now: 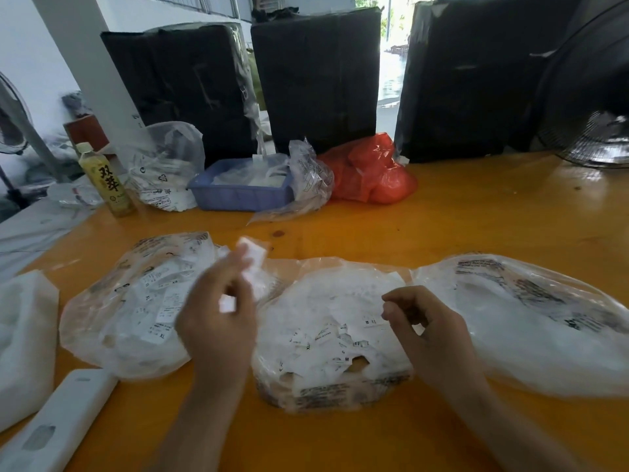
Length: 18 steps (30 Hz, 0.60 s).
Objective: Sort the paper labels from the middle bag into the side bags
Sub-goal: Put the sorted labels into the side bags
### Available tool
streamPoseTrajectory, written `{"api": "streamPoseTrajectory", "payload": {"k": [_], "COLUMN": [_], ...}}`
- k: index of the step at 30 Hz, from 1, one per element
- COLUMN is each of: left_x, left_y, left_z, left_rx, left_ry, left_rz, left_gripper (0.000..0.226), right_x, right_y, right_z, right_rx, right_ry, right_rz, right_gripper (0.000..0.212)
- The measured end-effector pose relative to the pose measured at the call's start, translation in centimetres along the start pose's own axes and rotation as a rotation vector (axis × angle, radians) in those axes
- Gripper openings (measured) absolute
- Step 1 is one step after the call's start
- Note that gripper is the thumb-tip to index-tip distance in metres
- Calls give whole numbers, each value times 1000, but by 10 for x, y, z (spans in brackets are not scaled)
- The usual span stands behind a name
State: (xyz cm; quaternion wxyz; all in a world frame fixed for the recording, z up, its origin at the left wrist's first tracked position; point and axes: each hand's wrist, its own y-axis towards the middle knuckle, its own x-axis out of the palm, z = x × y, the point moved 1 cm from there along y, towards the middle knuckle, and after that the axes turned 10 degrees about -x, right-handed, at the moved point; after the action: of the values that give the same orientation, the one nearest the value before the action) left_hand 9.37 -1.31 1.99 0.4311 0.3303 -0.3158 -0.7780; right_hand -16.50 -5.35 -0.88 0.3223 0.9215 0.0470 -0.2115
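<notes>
Labels [326, 335] lie in a loose pile inside the middle bag [340, 396], a clear plastic bag lying on the orange table [442, 216] directly in front of the person. Several carry printed size marks. The left bag [112, 301] lies just beside the middle bag and holds more labels, some marked XL and XS. The right bag [531, 321] lies on the other side, touching the middle bag at its upper edge; its contents are too blurred to tell.

Left hand [218, 321]: raised over the gap between the left and middle bags, fingers curled, pinching white paper [253, 258] at the fingertips. The hand is motion-blurred, so the number of pieces cannot be told.

Right hand [425, 325]: over the right edge of the middle bag, fingers curled inward. Whether it holds a label cannot be told.

At the far side of the table stand a bottle [109, 178], a blue tray [238, 195] and a red bag [371, 175].
</notes>
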Motion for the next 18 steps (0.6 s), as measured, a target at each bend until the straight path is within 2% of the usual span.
{"api": "streamPoseTrajectory", "payload": {"k": [1,3,7,9,12,14,16,18], "left_x": [-10,-26,-37,-35,-34,-32,-32,-32], "left_y": [14,30,34,32,34,34,35,35], "left_z": [-11,-33,-65,-70,-68,-68,-64,-57], "left_rx": [-58,-229,-445,-541,-575,-575,-579,-508], "left_ry": [95,291,638,794,892,891,860,771], "left_rz": [50,42,-219,-296,-426,-475,-398,-225], "left_gripper": [22,27,31,34,45,52,56,50], "right_x": [-1,-2,-6,-10,-23,-38,-51,-56], "right_y": [1,2,6,9,14,18,22,22], "right_z": [1,1,4,6,9,18,29,33], "right_rx": [-3,2,-3,-4,0,120,293,341], "right_ry": [-19,-58,-212,-324,-515,-682,-883,-1026], "right_rz": [1,-1,-30,-40,-10,-80,-281,-457], "right_gripper": [17,18,11,7,8,15,22,26]}}
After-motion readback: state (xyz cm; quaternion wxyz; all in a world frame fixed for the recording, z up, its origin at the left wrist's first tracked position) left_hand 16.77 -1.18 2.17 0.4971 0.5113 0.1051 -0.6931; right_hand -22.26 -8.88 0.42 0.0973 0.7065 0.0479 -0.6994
